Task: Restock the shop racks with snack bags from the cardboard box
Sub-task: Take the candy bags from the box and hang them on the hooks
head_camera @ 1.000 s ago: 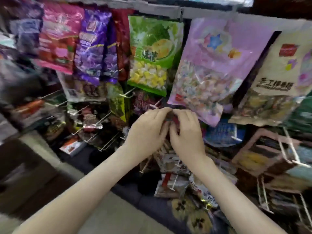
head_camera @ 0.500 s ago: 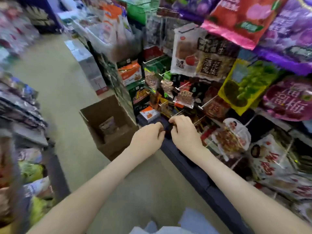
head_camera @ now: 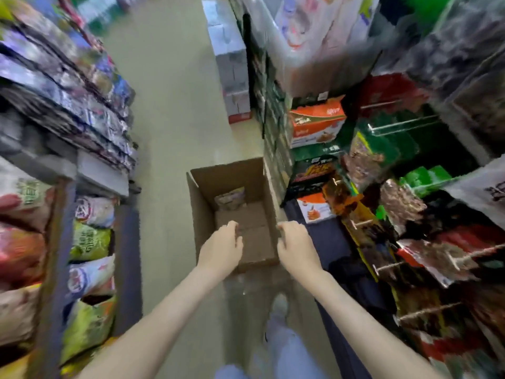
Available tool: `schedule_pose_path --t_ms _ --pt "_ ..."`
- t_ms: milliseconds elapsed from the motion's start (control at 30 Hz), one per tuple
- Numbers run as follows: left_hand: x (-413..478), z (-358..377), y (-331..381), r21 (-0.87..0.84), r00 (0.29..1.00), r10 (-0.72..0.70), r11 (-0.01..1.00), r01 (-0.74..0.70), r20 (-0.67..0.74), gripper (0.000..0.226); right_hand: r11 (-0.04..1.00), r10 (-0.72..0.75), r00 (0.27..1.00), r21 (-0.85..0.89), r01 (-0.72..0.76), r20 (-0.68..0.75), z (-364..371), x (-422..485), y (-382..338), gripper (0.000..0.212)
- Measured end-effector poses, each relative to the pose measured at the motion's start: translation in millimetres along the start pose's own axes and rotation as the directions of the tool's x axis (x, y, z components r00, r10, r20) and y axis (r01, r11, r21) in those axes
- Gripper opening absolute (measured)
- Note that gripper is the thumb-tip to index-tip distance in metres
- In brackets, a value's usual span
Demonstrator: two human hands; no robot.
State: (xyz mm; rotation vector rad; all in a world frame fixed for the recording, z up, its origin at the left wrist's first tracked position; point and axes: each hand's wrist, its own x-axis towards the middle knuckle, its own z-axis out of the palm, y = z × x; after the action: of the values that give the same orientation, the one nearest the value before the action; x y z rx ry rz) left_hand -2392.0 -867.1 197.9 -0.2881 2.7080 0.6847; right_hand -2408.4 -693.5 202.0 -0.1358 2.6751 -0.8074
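Swung away from the rack (head_camera: 410,242), both arms now reach over the open cardboard box (head_camera: 200,212) on the floor, which lies lengthwise along the aisle. Left hand (head_camera: 221,250) and right hand (head_camera: 296,247) have loosely curled fingers and hold nothing. One snack bag (head_camera: 229,198) lies at the box's far end.

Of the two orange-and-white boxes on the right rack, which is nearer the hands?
The lower orange-and-white box, just beyond the right hand beside the cardboard box. The upper orange-and-white box sits higher and farther down the aisle.
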Motion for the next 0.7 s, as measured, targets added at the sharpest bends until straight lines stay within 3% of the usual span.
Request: schedule_pose_path --t_ms 167,267,433,500,700 --pt "124.7 24.2 -54.0 0.041 0.982 -0.188 0.981 0.187 0.034 0.051 1.000 0.007 0.987 -0.025 -0.003 0.158 55.1 118.3 2.6 0.038" --pt "216.5 58.2 -102.7 0.161 0.974 -0.223 0.963 0.215 0.033 0.067 0.999 0.039 0.981 -0.002 -0.039 0.189 117.6 188.1 10.9 0.038" --pt "354.3 155.1 -169.7 0.317 0.973 -0.215 0.931 0.179 0.082 0.061 0.998 0.059 0.972 -0.026 -0.055 0.228 226.7 302.1 40.4 0.044" --pt "392.7 198.4 -192.6 0.405 0.976 -0.196 0.903 0.142 0.097 0.057 0.991 0.136 0.963 -0.039 -0.130 0.233 270.3 331.1 61.4 0.046" --pt "452.0 254.0 -229.4 0.554 0.971 -0.196 0.828 0.089 0.136 0.042 0.968 0.249 0.933 -0.037 -0.248 0.261 327.6 348.9 98.5 0.049"
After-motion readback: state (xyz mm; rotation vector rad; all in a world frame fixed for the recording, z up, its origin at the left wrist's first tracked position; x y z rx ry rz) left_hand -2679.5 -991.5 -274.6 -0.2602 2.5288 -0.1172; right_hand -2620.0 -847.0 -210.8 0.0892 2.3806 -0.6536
